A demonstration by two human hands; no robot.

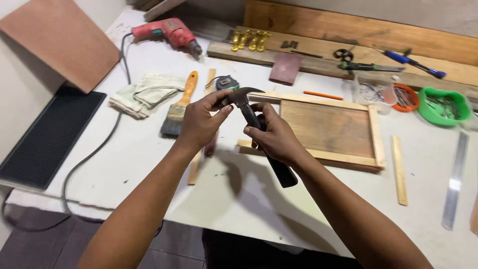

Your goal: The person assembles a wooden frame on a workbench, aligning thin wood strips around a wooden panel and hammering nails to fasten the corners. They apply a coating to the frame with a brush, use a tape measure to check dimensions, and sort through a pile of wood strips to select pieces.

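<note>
A claw hammer [247, 107] with a black handle and dark metal head is held above the white workbench [149, 154]. My right hand [273, 135] grips its handle just below the head. My left hand [200, 122] pinches the hammer's head end with its fingertips. Just behind and to the right of the hands lies a shallow wooden tray frame [328, 128] with pale side strips.
Paintbrush [180, 107], folded cloth [147, 93], red drill [167, 31] with cord, tape measure [226, 82], brass fittings [249, 40], sandpaper block [285, 68], scissors [343, 54], orange bowl [406, 97], green bowl [443, 105], wood strips [399, 169], metal ruler [455, 182], black mat [50, 137].
</note>
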